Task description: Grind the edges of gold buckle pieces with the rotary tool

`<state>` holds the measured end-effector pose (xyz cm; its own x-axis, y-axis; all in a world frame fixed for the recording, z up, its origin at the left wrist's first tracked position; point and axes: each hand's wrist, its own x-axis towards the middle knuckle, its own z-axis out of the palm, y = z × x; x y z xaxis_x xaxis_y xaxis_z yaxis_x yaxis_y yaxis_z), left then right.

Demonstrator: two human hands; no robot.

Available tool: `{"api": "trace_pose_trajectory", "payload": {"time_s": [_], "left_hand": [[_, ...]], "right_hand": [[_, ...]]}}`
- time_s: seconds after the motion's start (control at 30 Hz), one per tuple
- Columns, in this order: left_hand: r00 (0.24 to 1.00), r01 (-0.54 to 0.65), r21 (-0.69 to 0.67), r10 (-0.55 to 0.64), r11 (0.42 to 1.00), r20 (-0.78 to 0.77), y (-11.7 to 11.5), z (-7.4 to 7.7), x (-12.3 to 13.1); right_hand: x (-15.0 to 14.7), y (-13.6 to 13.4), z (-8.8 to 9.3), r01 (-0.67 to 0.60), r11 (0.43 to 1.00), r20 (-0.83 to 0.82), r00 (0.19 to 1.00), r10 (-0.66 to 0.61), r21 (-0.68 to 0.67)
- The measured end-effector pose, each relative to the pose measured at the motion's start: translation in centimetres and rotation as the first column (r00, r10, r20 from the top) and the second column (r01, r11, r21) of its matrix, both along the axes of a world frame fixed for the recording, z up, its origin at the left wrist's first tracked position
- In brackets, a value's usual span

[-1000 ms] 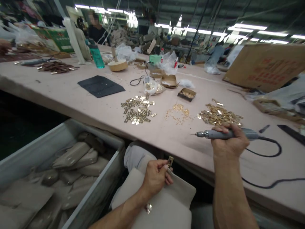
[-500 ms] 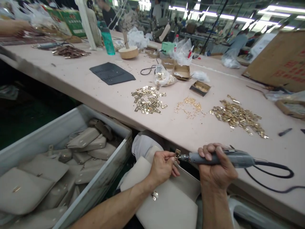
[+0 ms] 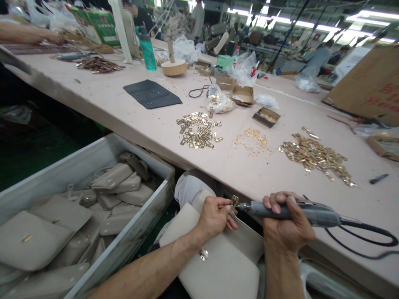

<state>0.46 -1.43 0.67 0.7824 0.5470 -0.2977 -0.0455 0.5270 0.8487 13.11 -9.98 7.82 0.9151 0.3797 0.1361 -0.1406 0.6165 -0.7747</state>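
A beige handbag [image 3: 224, 257] with a small gold clasp [image 3: 203, 254] rests on my lap. My left hand [image 3: 213, 216] is closed at the bag's upper edge, pinching a small gold metal plate [image 3: 235, 201] with a rectangular opening. Wrapped around a grey electric screwdriver [image 3: 308, 212] is my right hand [image 3: 286, 226], its thumb lying along the body. The screwdriver lies nearly level, its bit pointing left at the plate. Whether the tip touches a screw is too small to tell. A black cord [image 3: 368, 224] trails off its back end to the right.
On the table [image 3: 156, 128] lie gold plates [image 3: 199, 131], tiny screws [image 3: 252, 141], more gold fittings [image 3: 314, 153] and a black sheet [image 3: 152, 94]. A grey bin [image 3: 149, 220] of beige bags [image 3: 37, 241] stands at my left. Another person's arm [image 3: 28, 33] reaches in at far left.
The whole view has shifted slightly, so the table things appear a little further right. Both hands keep their grips, with the screwdriver still at the plate.
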Motion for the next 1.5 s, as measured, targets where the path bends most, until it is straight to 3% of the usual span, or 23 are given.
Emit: {"api": "trace_pose_trajectory", "payload": {"time_s": [0.3, 0.63, 1.5], "left_hand": [[0.999, 0.016, 0.01, -0.017, 1.0, 0.044, 0.0, 0.5, -0.4], [1.0, 0.016, 0.006, -0.016, 1.0, 0.013, -0.2, -0.2, -0.1], [0.999, 0.004, 0.037, -0.005, 0.999, 0.033, -0.5, 0.1, -0.2]], "right_hand": [[-0.1, -0.1, 0.1, 0.024, 1.0, -0.024, 0.999, -0.023, 0.013], [-0.1, -0.7, 0.0, 0.008, 1.0, -0.03, 1.0, -0.007, 0.028], [-0.2, -1.5, -0.7, 0.081, 0.995, -0.138, 0.988, -0.072, 0.059]]}}
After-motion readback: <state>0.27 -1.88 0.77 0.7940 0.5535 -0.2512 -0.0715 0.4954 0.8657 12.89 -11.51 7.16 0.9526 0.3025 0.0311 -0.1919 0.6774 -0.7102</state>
